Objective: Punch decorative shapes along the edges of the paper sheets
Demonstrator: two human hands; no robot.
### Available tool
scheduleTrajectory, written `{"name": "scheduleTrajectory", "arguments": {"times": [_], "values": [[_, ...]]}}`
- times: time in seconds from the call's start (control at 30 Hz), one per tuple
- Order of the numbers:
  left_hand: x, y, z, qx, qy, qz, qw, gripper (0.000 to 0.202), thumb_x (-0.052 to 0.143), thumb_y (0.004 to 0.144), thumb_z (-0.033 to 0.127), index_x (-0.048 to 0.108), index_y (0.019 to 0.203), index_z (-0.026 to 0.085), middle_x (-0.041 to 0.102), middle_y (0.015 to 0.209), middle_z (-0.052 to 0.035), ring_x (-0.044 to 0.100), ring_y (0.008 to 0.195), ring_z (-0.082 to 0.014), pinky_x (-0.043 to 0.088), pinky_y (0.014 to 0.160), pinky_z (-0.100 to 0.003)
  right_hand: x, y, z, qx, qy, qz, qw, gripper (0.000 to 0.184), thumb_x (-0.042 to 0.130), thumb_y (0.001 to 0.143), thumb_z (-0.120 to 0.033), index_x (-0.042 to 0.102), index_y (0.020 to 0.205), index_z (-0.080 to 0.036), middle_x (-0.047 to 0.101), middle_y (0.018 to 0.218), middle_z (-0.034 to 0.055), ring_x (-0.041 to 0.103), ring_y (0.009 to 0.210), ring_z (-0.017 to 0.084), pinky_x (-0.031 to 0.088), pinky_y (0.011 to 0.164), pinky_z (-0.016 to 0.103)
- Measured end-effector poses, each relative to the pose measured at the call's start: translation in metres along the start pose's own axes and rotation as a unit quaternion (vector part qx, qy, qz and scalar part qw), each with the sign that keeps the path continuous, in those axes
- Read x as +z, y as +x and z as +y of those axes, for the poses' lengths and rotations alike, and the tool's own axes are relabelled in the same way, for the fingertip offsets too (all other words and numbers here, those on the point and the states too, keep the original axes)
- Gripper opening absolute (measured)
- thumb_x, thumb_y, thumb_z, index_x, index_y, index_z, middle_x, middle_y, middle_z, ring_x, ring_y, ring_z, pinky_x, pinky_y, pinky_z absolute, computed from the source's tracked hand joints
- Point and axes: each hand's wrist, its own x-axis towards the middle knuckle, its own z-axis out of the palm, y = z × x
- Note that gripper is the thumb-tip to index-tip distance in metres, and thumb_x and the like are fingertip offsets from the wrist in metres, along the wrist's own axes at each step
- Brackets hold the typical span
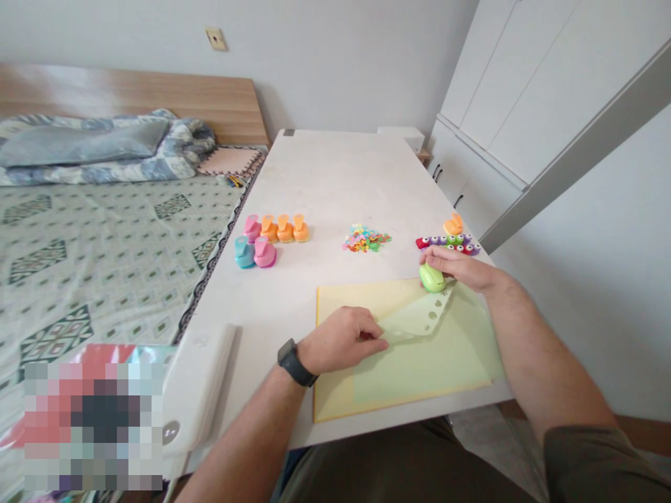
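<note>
Green punch seemingly holds paper in its slot.

On table, near edge: paper sheets; over these, loose sheet, right end at punch. Behind: cut-out heap centre, other punches left, rowed pieces right. Bed left of table.

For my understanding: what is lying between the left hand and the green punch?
In the head view, the paper with punched holes stretches between them.
</note>
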Motion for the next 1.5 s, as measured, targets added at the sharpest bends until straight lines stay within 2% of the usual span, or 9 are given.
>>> {"name": "scheduleTrajectory", "arguments": {"times": [0.17, 0.43, 0.6, 0.7, 0.9, 1.03, 1.2, 1.33, 1.5], "values": [[0.001, 0.001, -0.002, -0.002, 0.007, 0.002, 1.0, 0.04, 0.061, 0.094, 0.029, 0.045, 0.06, 0.016, 0.052, 0.066, 0.0006, 0.048, 0.065, -0.01, 0.033, 0.063, -0.025, 0.008, 0.008, -0.003, -0.094, 0.046, 0.06, 0.993, 0.032, 0.064, 0.092, -0.053, 0.059, 0.107, -0.025, 0.07, 0.098, 0.0038, 0.069, 0.089, 0.02, 0.053, 0.081, 0.034], [0.0, 0.001, -0.001, 0.003, 0.003, 0.0, 1.0, 0.041, 0.061, 0.093, 0.028, 0.04, 0.06, 0.016, 0.05, 0.065, 0.0015, 0.045, 0.064, -0.0092, 0.032, 0.063, -0.025, 0.006, 0.016, 0.004, -0.072, 0.011, 0.087, 0.994, 0.033, 0.062, 0.092, -0.055, 0.058, 0.105, -0.025, 0.069, 0.095, 0.0032, 0.067, 0.082, 0.019, 0.053, 0.075, 0.033], [0.0, 0.0, -0.001, 0.004, -0.002, 0.003, 1.0, 0.042, 0.062, 0.093, 0.028, 0.039, 0.059, 0.016, 0.049, 0.064, 0.0017, 0.045, 0.064, -0.0091, 0.031, 0.062, -0.025, 0.006, 0.037, 0.005, -0.061, -0.059, 0.119, 0.989, 0.035, 0.064, 0.089, -0.057, 0.059, 0.098, -0.024, 0.068, 0.088, 0.0024, 0.065, 0.082, 0.019, 0.052, 0.072, 0.031], [0.001, 0.0, -0.002, 0.005, -0.005, 0.007, 1.0, 0.042, 0.062, 0.092, 0.028, 0.039, 0.059, 0.016, 0.051, 0.065, 0.0015, 0.045, 0.064, -0.0091, 0.031, 0.062, -0.025, 0.013, 0.052, 0.001, -0.053, -0.066, 0.137, 0.987, 0.036, 0.069, 0.083, -0.057, 0.059, 0.093, -0.023, 0.068, 0.082, 0.0015, 0.064, 0.079, 0.02, 0.052, 0.071, 0.032], [0.002, 0.0, -0.004, 0.008, -0.002, 0.012, 1.0, 0.043, 0.062, 0.092, 0.029, 0.039, 0.059, 0.016, 0.05, 0.064, 0.0015, 0.045, 0.063, -0.0091, 0.031, 0.062, -0.025, 0.034, 0.07, -0.017, -0.066, -0.004, 0.12, 0.991, 0.04, 0.07, 0.082, -0.058, 0.056, 0.091, -0.022, 0.065, 0.079, 0.0006, 0.06, 0.07, 0.016, 0.05, 0.066, 0.029], [0.003, 0.0, -0.005, 0.011, 0.0, 0.019, 1.0, 0.043, 0.063, 0.092, 0.028, 0.039, 0.059, 0.016, 0.049, 0.063, 0.0018, 0.045, 0.063, -0.0094, 0.031, 0.062, -0.025, 0.026, 0.067, -0.022, -0.048, -0.002, 0.134, 0.99, 0.039, 0.068, 0.084, -0.058, 0.057, 0.093, -0.022, 0.063, 0.077, -0.0003, 0.059, 0.067, 0.014, 0.046, 0.059, 0.026], [0.004, 0.0, -0.007, 0.014, -0.001, 0.018, 1.0, 0.043, 0.063, 0.091, 0.027, 0.037, 0.058, 0.016, 0.048, 0.062, 0.0019, 0.044, 0.062, -0.0094, 0.03, 0.062, -0.025, 0.014, 0.065, -0.012, 0.0, -0.043, 0.122, 0.992, 0.035, 0.07, 0.084, -0.054, 0.058, 0.091, -0.021, 0.062, 0.075, -0.001, 0.059, 0.067, 0.014, 0.047, 0.06, 0.025], [0.004, 0.0, -0.006, 0.012, 0.0, 0.02, 1.0, 0.043, 0.063, 0.091, 0.027, 0.036, 0.058, 0.016, 0.048, 0.062, 0.002, 0.044, 0.062, -0.0093, 0.03, 0.061, -0.026, 0.026, 0.075, -0.009, -0.012, -0.01, 0.109, 0.994, 0.035, 0.07, 0.084, -0.053, 0.057, 0.094, -0.022, 0.065, 0.08, 0.0003, 0.062, 0.072, 0.016, 0.051, 0.066, 0.028], [0.003, 0.0, -0.006, 0.009, -0.003, 0.022, 1.0, 0.043, 0.063, 0.091, 0.027, 0.036, 0.058, 0.016, 0.046, 0.061, 0.0022, 0.043, 0.062, -0.0095, 0.03, 0.062, -0.026, 0.042, 0.092, -0.02, -0.046, 0.053, 0.112, 0.991, 0.036, 0.07, 0.084, -0.053, 0.056, 0.094, -0.022, 0.067, 0.082, 0.0021, 0.063, 0.074, 0.017, 0.053, 0.069, 0.03]]}}
